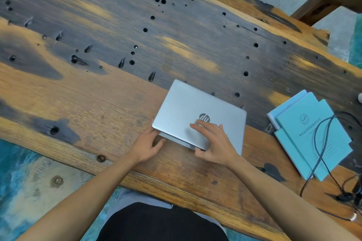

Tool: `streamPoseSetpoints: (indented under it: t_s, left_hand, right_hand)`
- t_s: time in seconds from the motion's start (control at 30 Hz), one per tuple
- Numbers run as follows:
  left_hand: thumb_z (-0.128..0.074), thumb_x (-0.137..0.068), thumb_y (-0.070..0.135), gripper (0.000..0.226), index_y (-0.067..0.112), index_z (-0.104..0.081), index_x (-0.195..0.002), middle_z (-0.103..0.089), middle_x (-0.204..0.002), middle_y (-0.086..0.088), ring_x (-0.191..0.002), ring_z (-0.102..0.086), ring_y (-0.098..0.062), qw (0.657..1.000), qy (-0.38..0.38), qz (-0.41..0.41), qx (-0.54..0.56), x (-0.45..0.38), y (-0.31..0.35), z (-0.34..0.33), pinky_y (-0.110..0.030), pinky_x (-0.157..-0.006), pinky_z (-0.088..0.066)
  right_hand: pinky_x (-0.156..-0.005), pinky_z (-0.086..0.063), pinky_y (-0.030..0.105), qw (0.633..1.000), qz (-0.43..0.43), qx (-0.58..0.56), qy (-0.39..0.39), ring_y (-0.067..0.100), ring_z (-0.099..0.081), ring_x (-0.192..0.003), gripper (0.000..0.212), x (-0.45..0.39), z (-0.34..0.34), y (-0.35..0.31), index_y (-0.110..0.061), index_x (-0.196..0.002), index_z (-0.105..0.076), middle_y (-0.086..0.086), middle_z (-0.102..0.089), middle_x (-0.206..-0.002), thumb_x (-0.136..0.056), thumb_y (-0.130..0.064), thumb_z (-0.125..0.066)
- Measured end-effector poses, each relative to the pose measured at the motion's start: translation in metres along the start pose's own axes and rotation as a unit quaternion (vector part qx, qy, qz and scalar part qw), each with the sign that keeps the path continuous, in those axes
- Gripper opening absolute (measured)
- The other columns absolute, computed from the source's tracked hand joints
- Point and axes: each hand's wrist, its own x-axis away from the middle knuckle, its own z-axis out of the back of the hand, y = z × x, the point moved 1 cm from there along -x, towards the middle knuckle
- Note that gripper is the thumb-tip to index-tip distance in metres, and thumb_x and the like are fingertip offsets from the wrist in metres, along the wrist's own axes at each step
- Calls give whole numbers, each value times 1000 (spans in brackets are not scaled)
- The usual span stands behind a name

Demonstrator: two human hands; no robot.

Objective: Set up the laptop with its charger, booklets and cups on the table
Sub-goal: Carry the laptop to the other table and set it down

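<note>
A silver laptop [195, 103] lies on the wooden table [88, 100] near its front edge, with the lid lifted a little off the base on my side. My left hand [148, 143] holds the laptop's near left corner, its fingertips tucked at the edge and its thumb spread on the table. My right hand [213, 143] pinches the lid, fingers flat on top by the logo and thumb under the front edge. Several light blue booklets [293, 123] lie stacked at the right. The black charger cable [321, 143] loops over them.
The cable runs to a dark tangle and a plug [346, 197] at the right edge. A small white object [360, 98] is cut off at the far right. The tabletop is full of holes. A dark wooden bench [317, 8] stands beyond the far edge.
</note>
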Motion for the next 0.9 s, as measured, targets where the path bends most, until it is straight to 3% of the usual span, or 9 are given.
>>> streamPoseSetpoints:
  t_s: [0.1,0.2,0.3,0.37,0.47,0.57,0.67,0.9]
  left_hand:
    - [-30,-100,56,55,34,-45,-149,-20,-163,-13,-146,-33,-34,990,-44,-41,-129,1,3,3,-46,-114,-38]
    - [-24,-99,61,59,47,-16,-156,-19,-161,-20,-151,-15,-38,948,-80,-92,-295,1,7,8,-51,-122,-19]
    - [-26,-99,63,67,51,10,-154,-13,-164,-24,-153,-6,-38,900,-108,-93,-412,-1,11,12,-61,-120,-7]
    - [-28,-98,67,69,53,12,-153,-5,-164,-27,-153,-1,-41,887,-111,-84,-440,-4,14,16,-71,-115,-3]
    - [-25,-93,75,75,49,8,-156,2,-165,-26,-153,6,-42,864,-121,-105,-477,-9,18,20,-78,-109,1]
    - [-26,-96,72,80,33,1,-160,18,-167,-14,-150,26,-31,827,-141,-205,-504,-19,17,22,-68,-118,5]
    - [-21,-98,70,81,22,-5,-161,12,-169,-4,-149,27,-25,791,-186,-275,-514,-32,17,29,-51,-121,11]
    - [-15,-106,55,62,31,-1,-161,13,-168,5,-152,23,-20,736,-254,-363,-512,-61,19,54,-43,-123,11]
  right_hand:
    - [-105,-37,70,1000,-1,-9,8,16,-46,-140,78,2,7,-3,-45,-148,-43,-8,-49,-153,-74,-41,-70]
    - [-100,-45,66,999,18,-20,39,20,-50,-138,75,4,12,-4,-42,-145,-48,-5,-52,-151,-74,-37,-71]
    - [-99,-50,61,995,43,-26,82,23,-53,-138,68,6,16,-3,-36,-141,-58,1,-56,-149,-76,-32,-76]
    - [-99,-52,58,991,74,1,116,27,-54,-137,59,9,19,-1,-29,-136,-65,4,-60,-145,-79,-29,-79]
    - [-98,-48,67,975,97,69,188,34,-54,-136,45,13,26,-1,-29,-125,-74,1,-68,-135,-81,-32,-81]
    - [-103,-42,65,949,107,133,264,34,-54,-136,38,14,42,-3,-32,-125,-73,-4,-70,-132,-88,-34,-75]
    - [-105,-40,63,924,105,189,314,30,-55,-135,36,14,55,-7,-31,-132,-69,-9,-69,-133,-96,-34,-70]
    - [-112,-31,63,913,-47,177,365,27,-49,-141,40,2,47,-24,-29,-145,-56,-10,-60,-145,-105,-26,-55]
